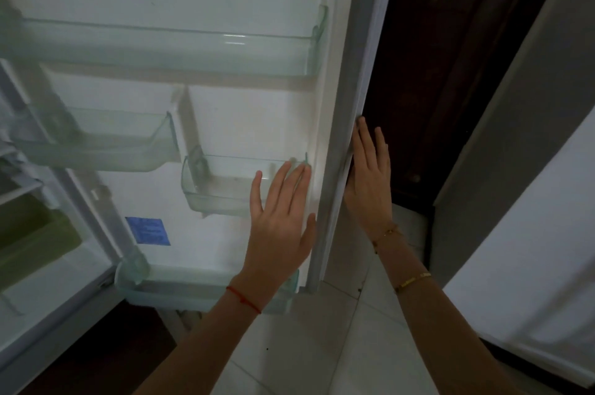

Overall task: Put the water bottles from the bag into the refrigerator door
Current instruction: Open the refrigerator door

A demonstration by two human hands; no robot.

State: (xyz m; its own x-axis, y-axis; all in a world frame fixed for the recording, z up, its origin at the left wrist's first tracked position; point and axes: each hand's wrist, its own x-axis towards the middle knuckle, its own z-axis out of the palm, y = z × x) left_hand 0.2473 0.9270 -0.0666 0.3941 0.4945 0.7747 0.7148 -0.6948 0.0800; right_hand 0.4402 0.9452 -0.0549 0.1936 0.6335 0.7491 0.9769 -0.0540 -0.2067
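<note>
The refrigerator door stands swung open in front of me, its white inner side facing me with several clear plastic door shelves, all holding nothing. My left hand is flat and open against the inner side near the small middle shelf. My right hand lies flat on the door's outer edge, fingers stretched out. No water bottle and no bag are in view.
The refrigerator's inside shows at the left with a greenish drawer. A long top shelf, a left shelf and a bottom shelf line the door. A dark wooden door is behind, a white surface at right, and pale tiled floor below.
</note>
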